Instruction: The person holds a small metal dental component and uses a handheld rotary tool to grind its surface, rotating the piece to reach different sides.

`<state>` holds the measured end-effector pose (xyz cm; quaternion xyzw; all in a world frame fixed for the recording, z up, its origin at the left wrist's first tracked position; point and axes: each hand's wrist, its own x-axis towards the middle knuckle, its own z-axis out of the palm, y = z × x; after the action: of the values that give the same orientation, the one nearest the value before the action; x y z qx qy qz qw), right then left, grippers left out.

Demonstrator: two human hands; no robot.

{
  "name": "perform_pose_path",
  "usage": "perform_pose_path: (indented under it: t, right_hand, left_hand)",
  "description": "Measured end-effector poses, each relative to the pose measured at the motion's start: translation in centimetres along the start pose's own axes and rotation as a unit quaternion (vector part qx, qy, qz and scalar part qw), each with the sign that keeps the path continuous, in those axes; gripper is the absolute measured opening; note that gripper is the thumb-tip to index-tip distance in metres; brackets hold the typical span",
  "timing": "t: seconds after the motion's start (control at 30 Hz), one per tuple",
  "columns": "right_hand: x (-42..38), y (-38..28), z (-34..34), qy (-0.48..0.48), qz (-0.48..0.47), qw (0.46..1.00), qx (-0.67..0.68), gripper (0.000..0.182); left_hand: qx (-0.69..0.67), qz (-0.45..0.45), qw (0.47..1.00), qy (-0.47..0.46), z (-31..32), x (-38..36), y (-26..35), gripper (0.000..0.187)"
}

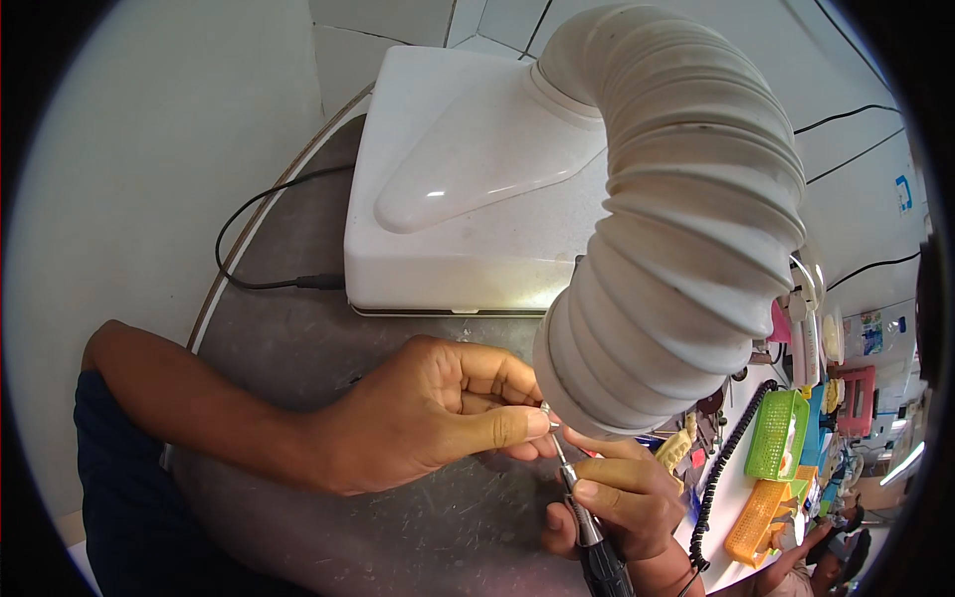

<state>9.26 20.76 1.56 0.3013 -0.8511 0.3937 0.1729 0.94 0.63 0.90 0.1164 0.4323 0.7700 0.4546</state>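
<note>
My left hand (438, 418) reaches in from the left, thumb and fingers pinched together on a small pale piece (545, 407), mostly hidden by the fingertips. My right hand (627, 497) is closed around a rotary handpiece (587, 522) with a black lower body and a metal front. Its thin bit points up at my left fingertips, at or very near the small piece; contact is too small to tell. Just above both hands hangs the mouth of a ribbed white hose (676, 298), which partly covers the right fingers.
The hose joins a white extractor box (468, 179) with a black cable (239, 224) on the grey table (398, 537). Rightward are small tools, a pale dental model (676, 450), a coiled black cord (708, 493), a green basket (776, 435) and an orange basket (753, 522). Another person (811, 567) is lower right.
</note>
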Motion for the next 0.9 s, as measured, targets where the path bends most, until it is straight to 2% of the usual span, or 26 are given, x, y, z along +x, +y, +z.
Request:
perform_pose_path:
  t: [0.23,0.9]
  right_hand:
    - [-0.1,-0.09,-0.01,0.001,0.023,0.999,-0.031,0.039]
    - [0.02,-0.14,-0.03,-0.001,0.021,1.0,-0.022,0.039]
  left_hand:
    - [-0.027,-0.029,0.999,0.002,0.1,-0.03,0.26,0.021]
    - [-0.03,-0.02,0.999,-0.001,0.09,0.05,0.11,0.016]
